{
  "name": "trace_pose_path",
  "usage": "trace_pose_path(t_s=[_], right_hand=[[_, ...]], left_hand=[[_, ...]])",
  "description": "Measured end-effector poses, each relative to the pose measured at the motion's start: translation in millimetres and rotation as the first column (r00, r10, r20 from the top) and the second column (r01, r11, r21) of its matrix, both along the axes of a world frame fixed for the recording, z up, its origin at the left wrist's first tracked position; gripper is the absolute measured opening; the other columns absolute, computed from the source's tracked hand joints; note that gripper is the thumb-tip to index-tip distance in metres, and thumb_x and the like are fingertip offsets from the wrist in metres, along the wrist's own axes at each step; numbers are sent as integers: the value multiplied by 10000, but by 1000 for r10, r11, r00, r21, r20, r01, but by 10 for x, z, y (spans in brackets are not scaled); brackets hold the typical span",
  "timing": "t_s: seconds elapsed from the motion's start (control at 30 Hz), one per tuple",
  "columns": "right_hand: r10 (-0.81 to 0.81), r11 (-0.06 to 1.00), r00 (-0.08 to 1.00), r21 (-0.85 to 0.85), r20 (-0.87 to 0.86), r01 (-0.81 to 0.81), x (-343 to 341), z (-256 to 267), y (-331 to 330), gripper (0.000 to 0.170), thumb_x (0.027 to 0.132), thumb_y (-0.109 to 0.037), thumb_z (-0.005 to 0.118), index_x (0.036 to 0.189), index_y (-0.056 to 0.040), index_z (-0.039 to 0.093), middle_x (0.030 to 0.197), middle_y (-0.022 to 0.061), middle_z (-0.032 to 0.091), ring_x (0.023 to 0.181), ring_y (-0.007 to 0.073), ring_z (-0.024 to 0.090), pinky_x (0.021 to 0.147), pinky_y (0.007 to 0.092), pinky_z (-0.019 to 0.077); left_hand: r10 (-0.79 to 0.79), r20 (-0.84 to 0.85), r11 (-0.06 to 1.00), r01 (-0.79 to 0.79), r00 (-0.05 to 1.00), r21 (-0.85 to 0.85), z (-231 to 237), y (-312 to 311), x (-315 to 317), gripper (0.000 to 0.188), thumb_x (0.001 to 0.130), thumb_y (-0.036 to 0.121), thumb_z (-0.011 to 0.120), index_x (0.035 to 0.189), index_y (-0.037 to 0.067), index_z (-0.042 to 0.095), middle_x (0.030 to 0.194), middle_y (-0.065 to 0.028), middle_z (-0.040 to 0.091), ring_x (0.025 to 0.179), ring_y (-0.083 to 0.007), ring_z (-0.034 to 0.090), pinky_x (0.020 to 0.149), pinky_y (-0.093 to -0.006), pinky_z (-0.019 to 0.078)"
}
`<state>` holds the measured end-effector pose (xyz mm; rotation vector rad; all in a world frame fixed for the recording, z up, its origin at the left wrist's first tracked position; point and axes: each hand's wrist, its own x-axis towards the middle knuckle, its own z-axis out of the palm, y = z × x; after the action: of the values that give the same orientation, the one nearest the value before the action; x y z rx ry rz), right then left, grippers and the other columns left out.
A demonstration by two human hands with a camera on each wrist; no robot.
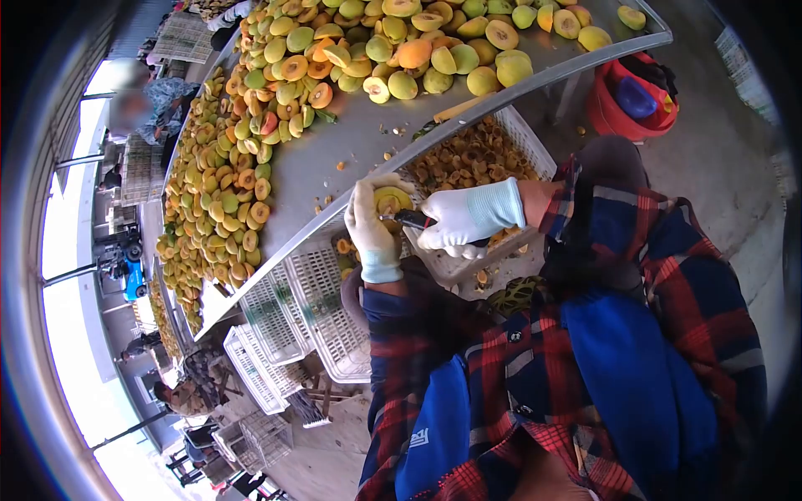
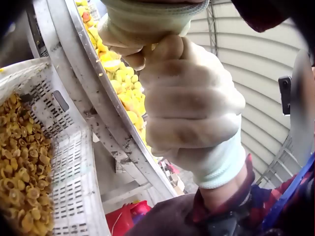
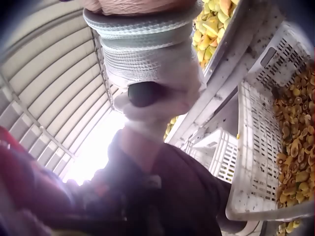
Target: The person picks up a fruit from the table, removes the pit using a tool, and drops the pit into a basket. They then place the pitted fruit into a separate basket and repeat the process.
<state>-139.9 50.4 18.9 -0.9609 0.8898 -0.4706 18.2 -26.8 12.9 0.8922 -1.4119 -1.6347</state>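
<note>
In the head view my gloved left hand (image 1: 368,225) holds a yellow-green, peach-like fruit half (image 1: 391,200), cut face upward. My gloved right hand (image 1: 455,215) grips a black-handled tool (image 1: 411,219), its front end at the fruit; fingers and fruit hide the tip. The left wrist view has the right hand (image 2: 192,98) with its fingers curled, close against the left hand (image 2: 145,24). In the right wrist view the black handle's end (image 3: 142,93) pokes out of the right hand (image 3: 167,73). Both hands are over the table's near edge.
A metal table (image 1: 355,134) with a raised rim bears heaps of halved fruit (image 1: 401,50). Under its edge stands a white crate (image 1: 535,142) of brown pit-like pieces (image 1: 468,159). More white crates (image 1: 326,309) stand at left, a red bucket (image 1: 614,113) at right. Other people work farther off.
</note>
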Motion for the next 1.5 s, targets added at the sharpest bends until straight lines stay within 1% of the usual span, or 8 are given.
trace_pose_path(t_s=[0.47, 0.67, 0.73, 1.0, 1.07, 1.2, 1.33, 1.5], right_hand=[[-246, 968, 897, 145, 366, 206, 114, -100, 162, 284, 909, -250, 592, 913, 33, 599, 553, 42, 517, 423, 135, 503, 402, 271, 425], [-270, 953, 961, -124, 53, 275, 244, -490, 30, 363, 919, -291, 583, 1114, 10, 528, 687, 106, 616, 527, 226, 603, 515, 355, 494], [-470, 513, 865, -852, -178, 103, 258, -731, -9, 426, 905, -326, 592, 1176, -15, 485, 787, 187, 642, 679, 361, 645, 612, 432, 514], [-535, 524, 753, -850, -383, -60, 249, -659, 115, 347, 894, -335, 588, 1025, -22, 517, 754, 171, 625, 673, 347, 642, 586, 431, 506], [-452, 876, 889, 156, -66, 457, 215, -518, 180, 315, 919, -314, 555, 997, -9, 553, 720, 90, 610, 577, 210, 618, 512, 359, 494], [-446, 829, 857, 480, 256, 288, 85, -644, 185, 319, 933, -302, 528, 950, 8, 599, 723, 55, 597, 494, 133, 533, 482, 291, 476], [-557, 776, 804, 472, 206, 418, -45, -518, 25, 295, 921, -267, 549, 947, 23, 593, 712, 79, 604, 482, 153, 543, 460, 302, 475], [-609, 769, 793, 244, 0, 591, -54, -593, -62, 290, 886, -220, 565, 899, 70, 551, 705, 138, 605, 467, 197, 584, 384, 341, 452]], left_hand=[[147, -84, 982, -136, 986, 128, -172, 2, -169, 463, 993, 446, 441, 1048, 8, 582, 843, -144, 646, 607, -179, 596, 528, -279, 498], [153, -165, 972, -118, 974, 203, -84, 67, -229, 498, 968, 504, 463, 1092, 34, 571, 919, -163, 640, 590, -212, 589, 514, -318, 504], [172, -200, 960, -118, 965, 255, -124, 48, -207, 504, 965, 511, 466, 1097, 35, 569, 935, -165, 638, 603, -217, 589, 530, -323, 505], [98, -325, 951, 8, 941, 309, -292, -221, 64, 479, 973, 488, 477, 1126, 39, 548, 986, -159, 619, 693, -218, 597, 622, -319, 512], [380, 23, 919, -375, 925, -118, -133, -225, 151, 528, 992, 489, 404, 1206, 15, 501, 1013, -144, 612, 725, -214, 622, 537, -265, 510], [765, 439, 520, -49, 471, -853, 160, -286, 867, 235, 964, 132, 435, 1102, 17, 587, 1068, -113, 578, 967, -220, 593, 814, -357, 534], [679, 496, 733, -543, 541, -410, 193, -560, 1220, 304, 954, 301, 530, 1068, 41, 638, 997, -116, 612, 931, -239, 602, 806, -337, 496], [402, 787, 840, 153, 469, -520, 178, -1290, 699, 371, 910, 343, 597, 1103, 28, 640, 1065, -171, 660, 952, -272, 632, 852, -361, 478]])
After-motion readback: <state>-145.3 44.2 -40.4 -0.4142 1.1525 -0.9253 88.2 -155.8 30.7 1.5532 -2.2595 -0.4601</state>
